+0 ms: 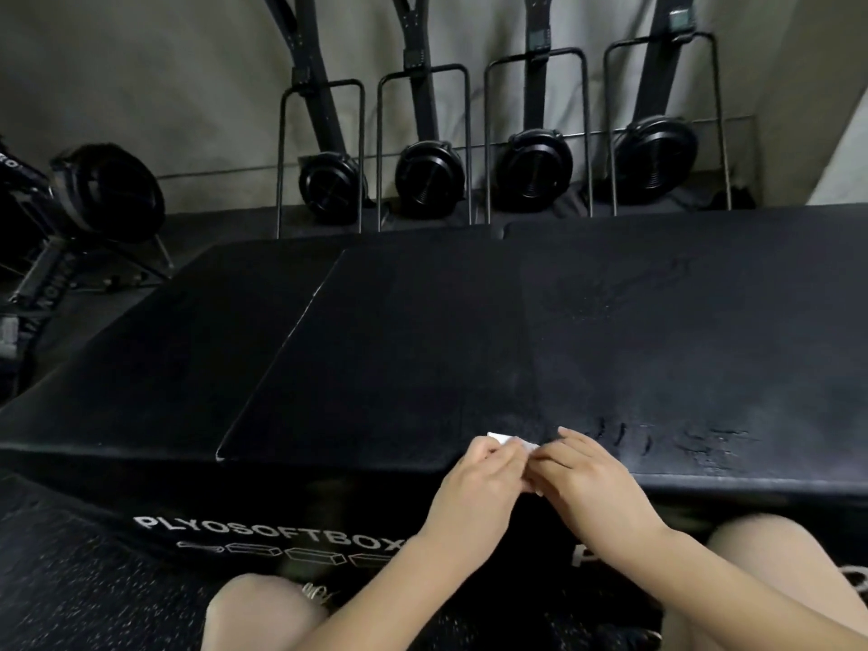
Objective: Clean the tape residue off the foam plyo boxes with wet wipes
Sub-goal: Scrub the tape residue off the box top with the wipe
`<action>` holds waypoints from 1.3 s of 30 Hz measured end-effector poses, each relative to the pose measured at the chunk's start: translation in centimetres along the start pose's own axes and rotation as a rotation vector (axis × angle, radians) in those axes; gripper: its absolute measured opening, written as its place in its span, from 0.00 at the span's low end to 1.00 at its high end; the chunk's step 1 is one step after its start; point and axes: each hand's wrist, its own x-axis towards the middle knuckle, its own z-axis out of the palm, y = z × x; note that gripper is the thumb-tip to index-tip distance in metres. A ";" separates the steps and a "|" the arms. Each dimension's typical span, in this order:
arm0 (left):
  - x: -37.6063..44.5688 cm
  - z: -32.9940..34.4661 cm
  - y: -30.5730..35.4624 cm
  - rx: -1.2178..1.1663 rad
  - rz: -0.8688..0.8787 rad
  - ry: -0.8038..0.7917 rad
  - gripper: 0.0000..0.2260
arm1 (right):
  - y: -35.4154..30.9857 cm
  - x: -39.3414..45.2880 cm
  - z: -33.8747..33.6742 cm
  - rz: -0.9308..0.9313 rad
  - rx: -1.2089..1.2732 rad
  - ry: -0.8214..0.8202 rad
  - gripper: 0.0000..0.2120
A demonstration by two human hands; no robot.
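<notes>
Nearest the camera, two bare knees frame the left hand (479, 476) and right hand (587, 476), which meet over the front edge of the foam plyo box (422, 350); both sets of fingers pinch a small white wet wipe (509, 443) between them, its long axis running left to right. Just right of the hands, grey streaks of tape residue (704, 446) mark the box's black top, whose long side runs left to right. Farthest back, four upright rowing machines (430, 178) stand against the wall.
</notes>
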 end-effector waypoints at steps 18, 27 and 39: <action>-3.6 -0.9 6.0 -1.096 -1.252 0.498 0.06 | -3.2 -7.3 -4.7 1.655 1.329 0.477 0.10; 0.3 0.3 7.3 -1.402 -1.318 0.411 0.14 | -3.7 -2.5 -3.8 1.569 1.592 0.526 0.09; 1.8 2.6 5.6 0.040 0.040 0.053 0.20 | -2.0 -4.9 -4.7 0.866 0.331 0.112 0.05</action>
